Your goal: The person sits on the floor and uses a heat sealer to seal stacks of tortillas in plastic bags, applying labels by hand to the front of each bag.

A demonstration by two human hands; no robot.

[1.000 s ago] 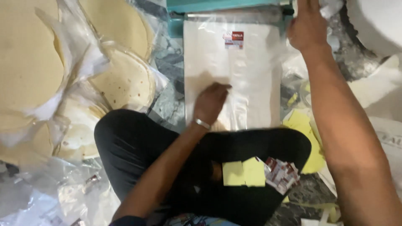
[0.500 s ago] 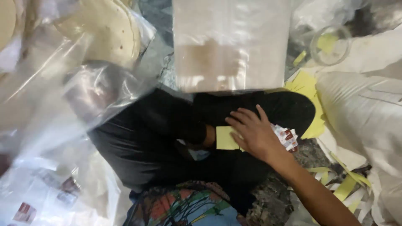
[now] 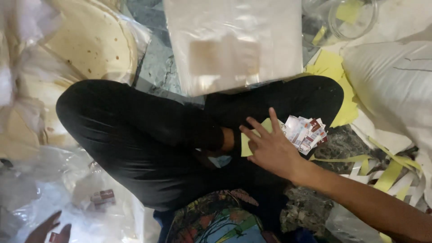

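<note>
I sit cross-legged in black trousers [image 3: 135, 135]. My right hand [image 3: 270, 150] lies with its fingers spread on a yellow paper slip [image 3: 246, 143] on my lap. It sits just left of a small fanned stack of red-and-white printed labels [image 3: 307, 131]. My left hand [image 3: 47, 228] shows only partly at the bottom left corner, on crumpled clear plastic bags [image 3: 90, 211], with a small red-and-white label next to its fingers. I cannot make out its grip. A flat stack of clear plastic bags [image 3: 234, 45] lies in front of my knees.
Round flatbreads in plastic bags [image 3: 90, 40] are piled at the left. At the right lies a white sack [image 3: 396, 85], with a clear round container [image 3: 355, 15] holding yellow slips behind it. Yellow and white paper strips [image 3: 387, 171] litter the stone floor.
The view has tipped down to my lap. My right hand came back from the far edge to the yellow slip. My left hand left the flat bags and went to the lower left.
</note>
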